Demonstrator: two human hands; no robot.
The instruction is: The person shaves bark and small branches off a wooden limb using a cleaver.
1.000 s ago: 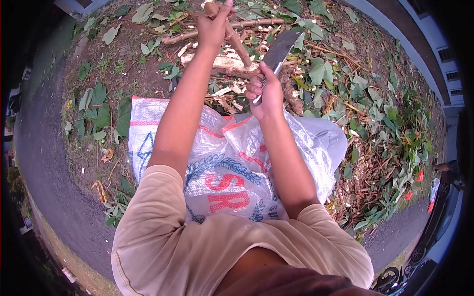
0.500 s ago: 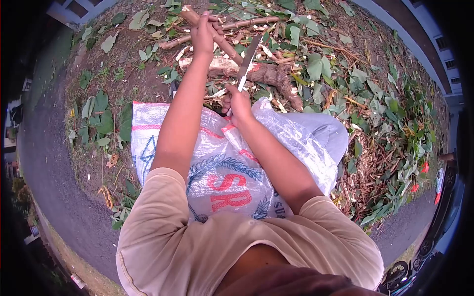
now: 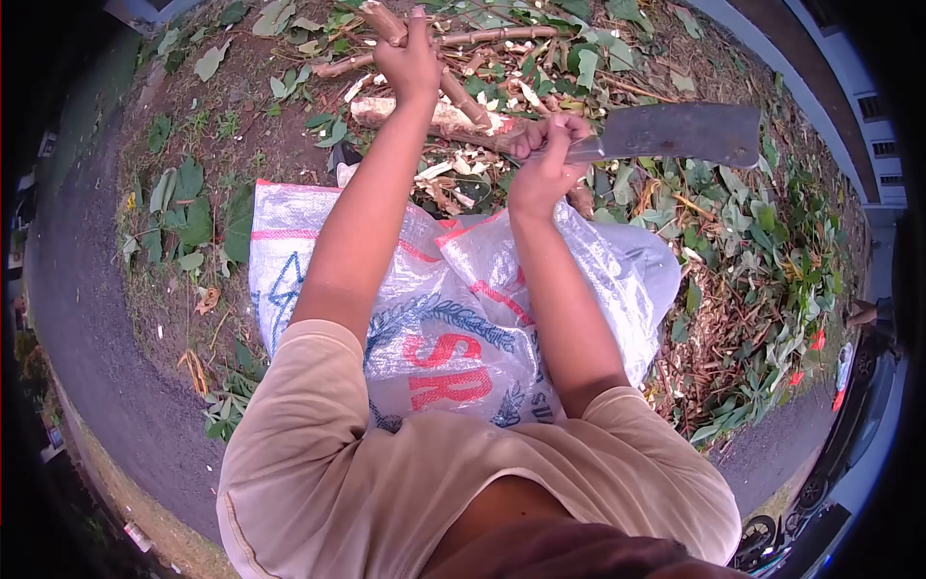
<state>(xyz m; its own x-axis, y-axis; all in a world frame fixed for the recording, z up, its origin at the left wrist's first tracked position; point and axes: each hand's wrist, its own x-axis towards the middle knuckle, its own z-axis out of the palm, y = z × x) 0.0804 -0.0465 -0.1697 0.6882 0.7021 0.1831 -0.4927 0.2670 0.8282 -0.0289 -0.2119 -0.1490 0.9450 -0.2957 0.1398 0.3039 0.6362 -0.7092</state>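
My left hand [image 3: 410, 63] is wrapped round a brown branch [image 3: 463, 96] near its upper end. The branch slants down to the right, its lower end by a thick log [image 3: 434, 120] lying on the ground. In my right hand [image 3: 552, 154] is the handle of a cleaver [image 3: 680, 133], whose broad dark blade points right, its flat side towards the camera. The blade is apart from the branch. A white plastic sack [image 3: 444, 318] with red and blue print covers my lap.
Another long branch [image 3: 502, 35] lies behind my left hand. Green leaves [image 3: 193, 212] and pale wood chips [image 3: 449, 183] are scattered on the soil. A heap of chopped pieces [image 3: 719, 328] lies at the right. A paved road [image 3: 87, 309] curves along the left.
My right hand has moved up and to the right, and the cleaver has turned from pointing upward to pointing right. My left hand still holds the branch, slightly shifted to the right.
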